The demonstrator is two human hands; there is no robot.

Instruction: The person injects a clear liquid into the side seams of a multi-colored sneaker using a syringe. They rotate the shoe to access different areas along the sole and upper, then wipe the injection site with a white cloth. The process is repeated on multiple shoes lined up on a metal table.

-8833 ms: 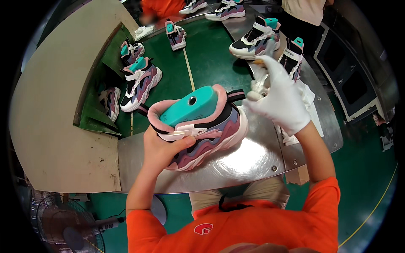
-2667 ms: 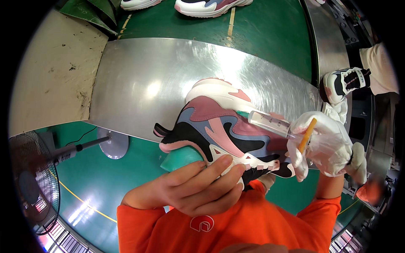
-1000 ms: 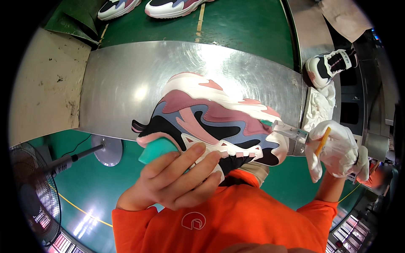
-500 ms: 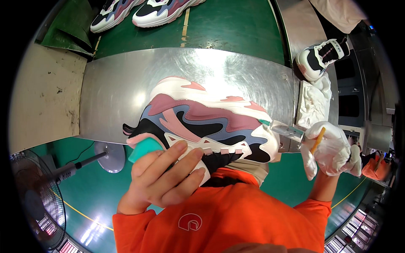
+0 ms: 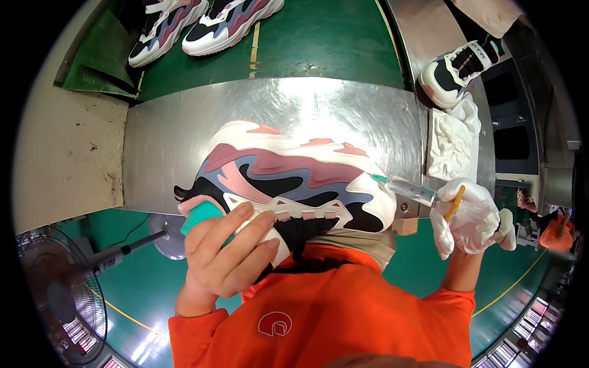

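Steel bench point(image 5: 165, 153) mid-view; held shoe point(image 5: 300, 178) tipped on its side by the near edge, toe right, heel left, sole toward the far edge; can't tell if it rests on the metal. Bare left hand point(image 5: 230, 257) grips it, fingers closed over the lacing and strap area, next to the turquoise insert point(image 5: 201, 214) in the collar. White-gloved right hand point(image 5: 469, 214), off the near right corner, is closed around a clear syringe point(image 5: 412, 191); plunger end hidden. Orange strip point(image 5: 455, 203) across the glove, kind unclear. Green tip point(image 5: 379, 178) points at the toe's sole edge; contact too fine to tell. To do it well, I'd say: clamp the shoe firmly, brace the right wrist, run the tip shallow along the seam, press lightly and evenly, avoid scratching the white toe. Around: green belt point(image 5: 319, 49) past the far edge, beige panel point(image 5: 67, 153) along the left edge, fan point(image 5: 58, 300) off the near left corner, well apart. Ledge shoe point(image 5: 451, 80) past the far right corner; two belt shoes point(image 5: 230, 27) beyond the far edge; white cloth point(image 5: 454, 141) by the right edge. In the way: cloth sits near the glove, so a wide swing could snag it; left fingers hide some lacing.
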